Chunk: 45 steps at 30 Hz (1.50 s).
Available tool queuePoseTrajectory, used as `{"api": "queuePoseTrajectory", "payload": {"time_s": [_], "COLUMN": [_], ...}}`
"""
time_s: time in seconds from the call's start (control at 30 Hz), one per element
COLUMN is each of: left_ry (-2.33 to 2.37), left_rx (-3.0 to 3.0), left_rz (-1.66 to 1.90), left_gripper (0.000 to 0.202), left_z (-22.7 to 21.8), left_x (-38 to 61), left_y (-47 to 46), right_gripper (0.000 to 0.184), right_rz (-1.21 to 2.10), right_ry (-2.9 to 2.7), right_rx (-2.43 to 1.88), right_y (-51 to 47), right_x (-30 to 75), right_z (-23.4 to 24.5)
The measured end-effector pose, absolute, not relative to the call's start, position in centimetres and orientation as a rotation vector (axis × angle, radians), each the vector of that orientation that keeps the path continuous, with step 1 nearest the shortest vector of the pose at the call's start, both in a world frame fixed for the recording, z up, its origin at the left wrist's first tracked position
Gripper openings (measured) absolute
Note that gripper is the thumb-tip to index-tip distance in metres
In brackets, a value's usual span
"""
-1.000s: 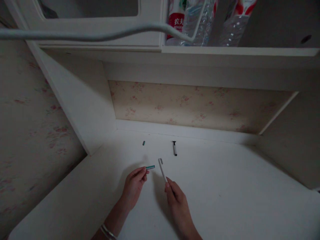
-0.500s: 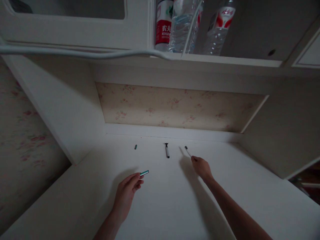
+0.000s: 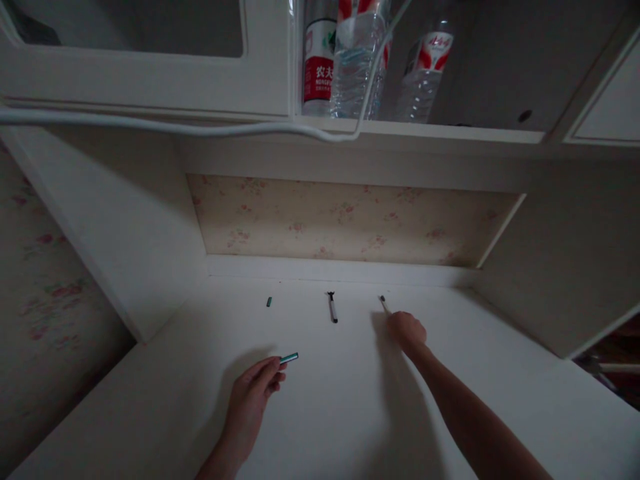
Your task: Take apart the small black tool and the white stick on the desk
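Observation:
My left hand is closed around a short, shiny teal-and-silver tube, whose end sticks out past the fingertips above the white desk top. My right hand is closed on a toothbrush with a dark head and pale handle; the head points away from me and the grip end is hidden in the fist. Between the hands, farther back, lies a razor with a grey handle and black ends. To its left rests a small dark green piece, too small to make out.
Above hangs a shelf with several plastic bottles on it. A white cable runs along the shelf front. Side panels enclose the white desk, and flowered wallpaper covers the back.
My right hand has moved slightly right with the toothbrush and turned so the back of the fist shows. The left hand holds the tube much as before. The view has tilted up slightly.

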<state>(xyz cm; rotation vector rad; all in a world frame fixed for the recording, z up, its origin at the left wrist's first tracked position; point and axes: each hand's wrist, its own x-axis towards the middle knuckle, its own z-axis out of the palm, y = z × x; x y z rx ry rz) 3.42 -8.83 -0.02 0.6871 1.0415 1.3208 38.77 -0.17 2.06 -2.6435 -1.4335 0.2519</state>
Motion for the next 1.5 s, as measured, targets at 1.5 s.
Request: {"api": "queuePoseTrajectory", "payload": {"time_s": [1.5], "left_ry": [1.194], "left_rx": [0.882], "left_rz": [1.143], "left_gripper": [0.037], "left_z": [0.1], "left_x": [4.1], "left_y": [-9.0], "right_gripper": [0.027], "right_rz": [0.359], "right_ry": [-2.065], "right_rx": [-1.534], "right_y": [-6.0], "right_x": [26.9], "right_z": [4.3]}}
